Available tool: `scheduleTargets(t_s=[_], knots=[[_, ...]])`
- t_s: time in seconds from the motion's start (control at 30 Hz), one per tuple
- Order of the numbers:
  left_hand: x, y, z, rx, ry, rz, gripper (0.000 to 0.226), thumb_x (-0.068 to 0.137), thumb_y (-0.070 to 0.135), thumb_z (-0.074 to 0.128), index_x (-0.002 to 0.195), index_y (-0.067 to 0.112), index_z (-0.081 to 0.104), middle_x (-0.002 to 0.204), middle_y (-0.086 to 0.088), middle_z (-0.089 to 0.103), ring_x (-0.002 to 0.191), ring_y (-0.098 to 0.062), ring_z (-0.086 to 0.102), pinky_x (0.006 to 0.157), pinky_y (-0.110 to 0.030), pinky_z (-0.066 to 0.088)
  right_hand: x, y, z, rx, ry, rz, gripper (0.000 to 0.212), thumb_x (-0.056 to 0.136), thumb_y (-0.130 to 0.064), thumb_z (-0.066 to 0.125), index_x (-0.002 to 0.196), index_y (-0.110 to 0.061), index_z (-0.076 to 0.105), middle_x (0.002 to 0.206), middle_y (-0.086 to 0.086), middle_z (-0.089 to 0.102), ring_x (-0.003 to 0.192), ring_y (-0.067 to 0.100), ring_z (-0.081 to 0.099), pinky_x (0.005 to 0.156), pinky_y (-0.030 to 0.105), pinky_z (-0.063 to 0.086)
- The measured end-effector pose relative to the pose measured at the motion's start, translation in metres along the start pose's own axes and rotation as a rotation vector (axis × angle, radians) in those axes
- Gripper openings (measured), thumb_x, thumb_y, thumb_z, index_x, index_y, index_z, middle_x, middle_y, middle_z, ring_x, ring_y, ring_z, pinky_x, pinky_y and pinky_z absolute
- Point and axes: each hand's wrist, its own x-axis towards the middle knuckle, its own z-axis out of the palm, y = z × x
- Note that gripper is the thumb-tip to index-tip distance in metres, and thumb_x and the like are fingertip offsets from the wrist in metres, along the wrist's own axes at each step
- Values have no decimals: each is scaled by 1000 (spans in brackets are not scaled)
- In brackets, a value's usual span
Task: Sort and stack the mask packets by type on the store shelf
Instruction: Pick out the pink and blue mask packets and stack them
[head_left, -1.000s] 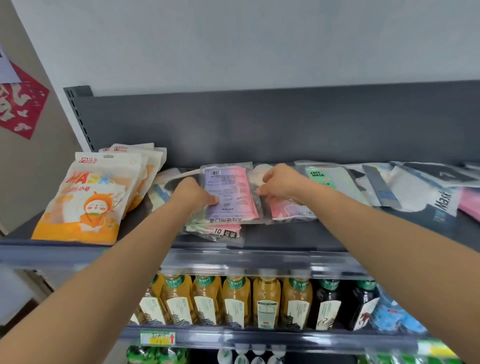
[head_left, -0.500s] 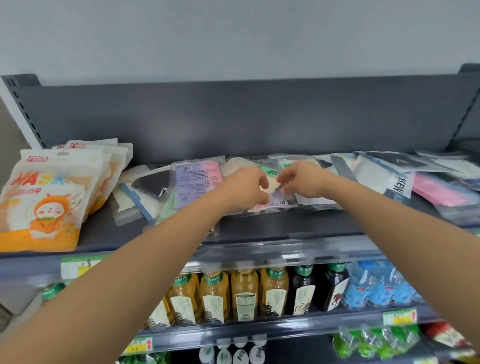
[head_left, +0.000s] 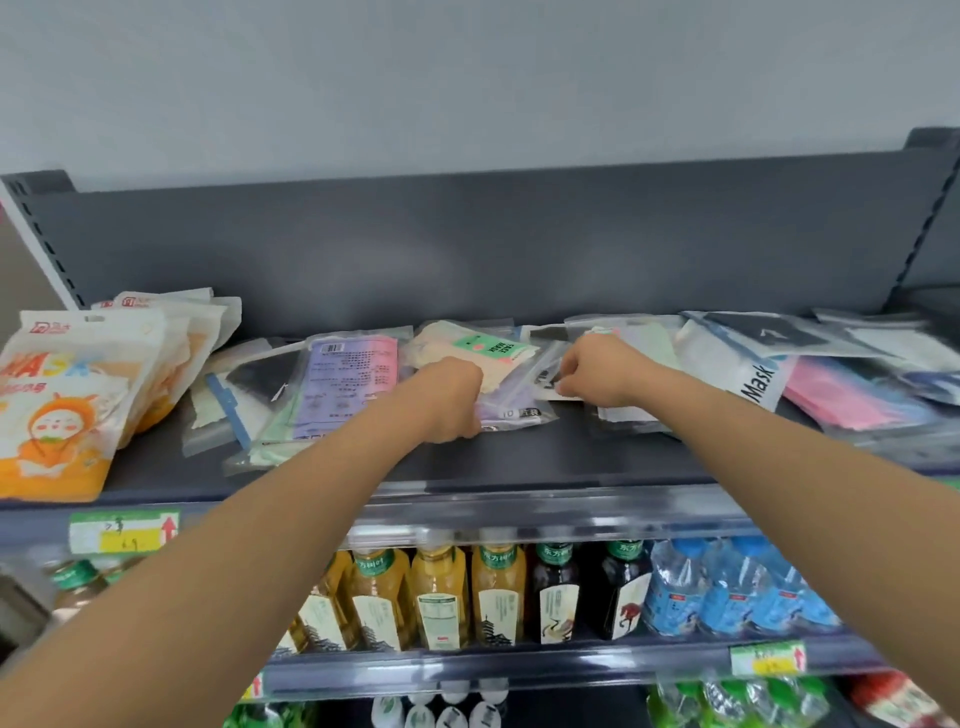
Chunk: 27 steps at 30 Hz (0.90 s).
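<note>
Head view: bottled drinks (head_left: 441, 597) on lower shelf, 6 o'clock. Above, top shelf (head_left: 519, 460). Left hand (head_left: 452, 400), grip curled on clear purple packet (head_left: 511, 410), centre. Right hand (head_left: 597, 371) just at its 3 o'clock, grip pinching black-and-white packet (head_left: 550, 376). Orange mask bags (head_left: 67, 405) at 9 o'clock, pink packets (head_left: 841, 395) at 3 o'clock.

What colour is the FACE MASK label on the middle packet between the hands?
The label is green, seen in the head view.

light: bright, even | shadows: soft, faint | focus: slightly soft (compression smear) | edges: wide-angle bowing
</note>
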Motion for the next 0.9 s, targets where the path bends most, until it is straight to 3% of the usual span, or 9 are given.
scheduleTargets(t_s=[0.13,0.2,0.33,0.43,0.53,0.6,0.67,0.8,0.9], knots=[[-1,4,6,-9,57,-33,26,87,14,54,109,2,61,95,-12,55,98,-36,61,72,-30,41,7,-5,-2,163,-8,58,28,86,-11,56,60,-6,49,61,9,44,62,22,40,59,27,31],[-1,3,7,-75,98,-59,23,87,11,52,105,2,64,98,-14,62,97,-36,62,76,-30,43,12,-4,-3,279,-16,101,30,87,-9,52,59,-11,41,65,10,46,67,23,44,59,28,33],[-1,3,4,-262,184,-59,17,87,9,52,94,0,66,99,-19,67,90,-35,63,75,-34,49,14,-1,-5,679,-80,174,9,94,-11,51,87,-6,54,86,12,54,73,24,58,69,31,54],[-3,6,0,-415,281,-32,12,87,4,53,87,5,65,93,-15,68,80,-28,61,69,-32,49,11,-3,-7,867,-178,213,18,97,-18,49,103,-2,54,99,19,57,85,28,61,78,33,53],[-4,15,-4,-507,344,15,14,88,3,54,92,2,67,86,-4,62,70,-16,51,56,-19,39,8,-3,-15,1084,-197,219,15,97,-8,49,84,-2,55,90,20,62,76,27,63,66,32,59],[-2,21,-4,-607,347,30,11,88,4,58,91,2,68,80,0,61,58,-6,49,48,-7,34,7,2,-23,1182,-150,237,15,95,-1,50,80,-2,52,79,15,61,67,23,62,51,27,59],[1,26,-3,-718,293,18,10,88,8,62,88,1,69,67,3,58,50,2,47,47,-5,33,6,11,-29,1169,-79,254,15,93,4,52,80,-3,50,76,12,58,65,19,59,50,29,55],[6,41,0,-798,213,9,21,91,19,62,91,1,72,80,-5,62,73,-13,52,71,-20,40,-1,31,-37,1053,30,293,10,91,7,52,98,0,52,81,12,55,61,17,55,44,26,50],[16,56,4,-808,216,-22,19,90,14,62,104,5,70,102,-9,68,88,-16,56,87,-29,47,-9,48,-44,1041,91,301,12,90,9,51,90,-3,53,74,10,51,58,16,52,36,21,48]])
